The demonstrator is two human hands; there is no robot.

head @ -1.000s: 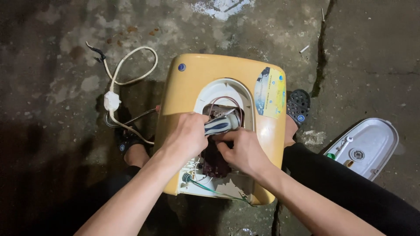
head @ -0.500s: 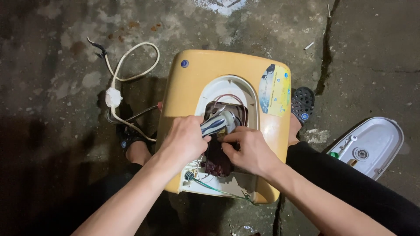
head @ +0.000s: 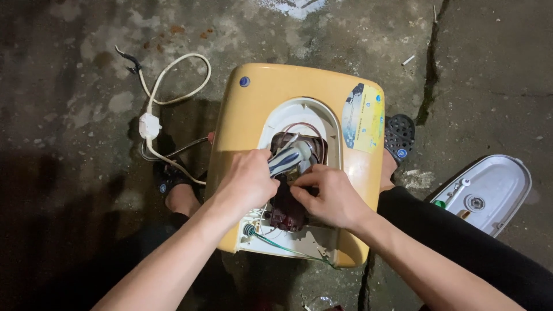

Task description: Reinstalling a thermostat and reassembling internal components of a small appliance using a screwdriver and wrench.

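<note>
A yellow boxy appliance (head: 271,95) stands on the concrete floor with its white-rimmed service opening uncovered. My left hand (head: 246,183) grips a screwdriver with a grey and blue handle (head: 290,158), its handle pointing up to the right over the opening. My right hand (head: 327,196) rests beside it with fingertips pinched at the dark red part (head: 286,212) inside the opening. The screwdriver's tip is hidden behind my hands. Green and white wires (head: 283,246) run along the lower edge of the opening.
A white power cord with an inline block (head: 149,125) loops on the floor at left. A grey removed cover (head: 489,191) lies at right. My sandalled feet (head: 398,137) flank the appliance. A crack runs through the concrete (head: 429,86).
The screwdriver handle has shifted slightly up and to the right. My right hand's fingers have closed in nearer to the tool. The appliance stays where it was.
</note>
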